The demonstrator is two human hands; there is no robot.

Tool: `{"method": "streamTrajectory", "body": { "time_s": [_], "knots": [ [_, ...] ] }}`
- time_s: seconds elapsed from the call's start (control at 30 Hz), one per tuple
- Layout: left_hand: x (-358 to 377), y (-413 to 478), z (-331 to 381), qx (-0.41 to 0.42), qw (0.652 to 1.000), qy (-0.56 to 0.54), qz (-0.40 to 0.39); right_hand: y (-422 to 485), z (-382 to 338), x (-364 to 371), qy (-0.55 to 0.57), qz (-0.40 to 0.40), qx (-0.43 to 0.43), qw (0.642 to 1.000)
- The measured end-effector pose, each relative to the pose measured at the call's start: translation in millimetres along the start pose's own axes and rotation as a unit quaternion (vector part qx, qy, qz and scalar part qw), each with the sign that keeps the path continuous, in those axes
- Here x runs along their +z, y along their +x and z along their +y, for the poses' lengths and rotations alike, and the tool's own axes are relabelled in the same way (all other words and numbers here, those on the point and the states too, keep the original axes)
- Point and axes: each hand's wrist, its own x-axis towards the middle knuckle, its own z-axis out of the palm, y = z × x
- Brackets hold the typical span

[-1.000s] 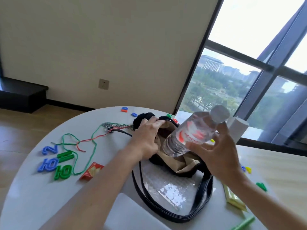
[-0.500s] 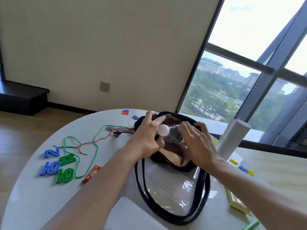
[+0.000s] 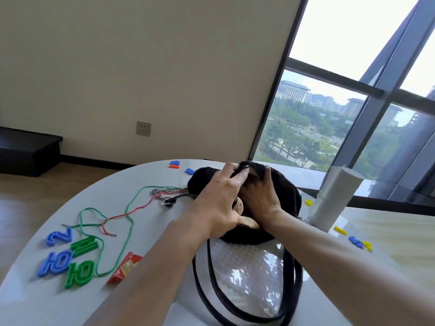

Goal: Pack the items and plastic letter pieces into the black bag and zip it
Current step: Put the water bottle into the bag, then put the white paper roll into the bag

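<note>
The fuzzy black bag (image 3: 287, 196) lies in the middle of the round white table (image 3: 150, 184), its tan lining showing at the opening. My left hand (image 3: 219, 198) grips the near rim of the opening. My right hand (image 3: 257, 198) lies over the opening with its fingertips hooked on the far rim. No bottle is in sight. Blue and green plastic letters (image 3: 70, 257) lie at the left beside a red packet (image 3: 124, 268). More small letters lie at the back (image 3: 174, 164) and at the right (image 3: 357, 242).
A green string (image 3: 128, 215) tangled with a red one and a metal chain (image 3: 167, 191) lie left of the bag. A clear pouch (image 3: 247, 278) ringed by black straps (image 3: 204, 281) lies in front. A white cylinder (image 3: 334, 201) stands right of the bag.
My right hand tipped the water bottle down and pushed it into the bag, where it is now out of sight. Both hands have closed over the bag's opening.
</note>
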Motion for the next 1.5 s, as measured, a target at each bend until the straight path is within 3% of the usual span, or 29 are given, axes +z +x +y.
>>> {"method": "streamTrajectory", "body": {
  "time_s": [0.17, 0.43, 0.6, 0.73, 0.93, 1.03, 1.13, 1.27, 1.5],
  "knots": [
    [-1, -3, -6, -0.031, 0.999, 0.032, -0.019, 3, 3, 3, 0.028, -0.016, -0.027, 0.999],
    [-2, -7, -4, -0.081, 0.988, 0.108, -0.079, -67, 32, -28, 0.206, 0.013, -0.090, 0.974],
    [2, -6, 8, -0.084, 0.985, 0.125, -0.080, -105, 73, -27, 0.360, 0.220, -0.091, 0.902],
    [8, -3, 18, -0.066, 0.990, 0.097, -0.077, -101, 134, -19, 0.377, 0.325, 0.078, 0.864],
    [11, -3, 30, -0.067, 0.993, 0.054, -0.078, -91, 220, 23, 0.388, 0.166, 0.370, 0.828],
    [13, -2, 39, -0.056, 0.995, 0.053, -0.061, -93, 229, 45, 0.420, 0.015, 0.390, 0.819],
    [13, -3, 47, -0.047, 0.997, 0.038, -0.052, -92, 225, 59, 0.438, -0.064, 0.366, 0.819],
    [12, -6, 53, -0.036, 0.998, 0.007, -0.048, -88, 213, 68, 0.414, -0.053, 0.372, 0.829],
    [13, -9, 62, -0.006, 0.999, -0.008, -0.033, -93, 198, 49, 0.414, 0.075, 0.417, 0.806]
  ]
}}
